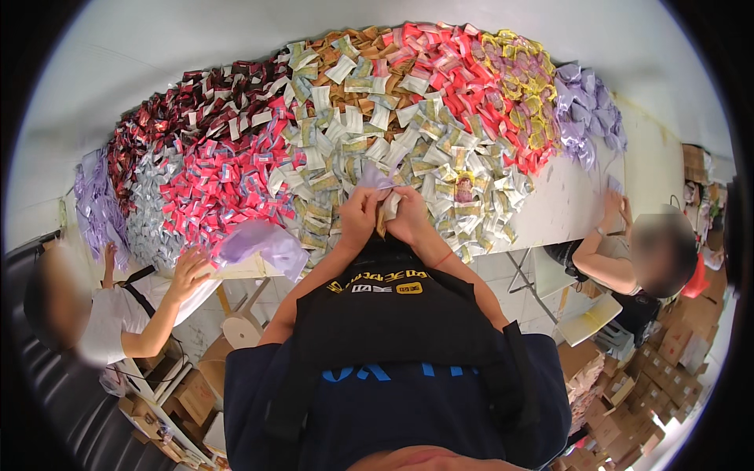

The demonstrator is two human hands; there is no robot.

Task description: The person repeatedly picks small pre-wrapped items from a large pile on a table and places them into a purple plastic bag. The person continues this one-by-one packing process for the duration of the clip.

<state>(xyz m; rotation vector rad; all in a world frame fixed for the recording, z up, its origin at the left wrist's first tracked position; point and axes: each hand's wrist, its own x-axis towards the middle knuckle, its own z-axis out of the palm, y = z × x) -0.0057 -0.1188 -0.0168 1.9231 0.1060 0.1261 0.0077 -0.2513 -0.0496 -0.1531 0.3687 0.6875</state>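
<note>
Close in front of my apron, at the near edge of the pile, my two hands meet. My left hand (358, 213) is closed, its fingers pinching the lower edge of a thin lilac plastic bag (377, 176). My right hand (410, 215) is closed beside it on a small white-and-brown packet (390, 206), which hangs between the two hands. How the bag and packet meet is partly hidden by my fingers. Around them spreads a heap of white-and-beige packets (338, 129).
Along the table lie heaps of pink packets (228, 184), dark red packets (212, 98), red packets (452, 67), yellow-edged packets (522, 74) and filled lilac bags (585, 110). A co-worker's hand (188, 273) is by a loose lilac bag (265, 245); another person (613, 259) sits right. Cardboard boxes (667, 377) stand behind.
</note>
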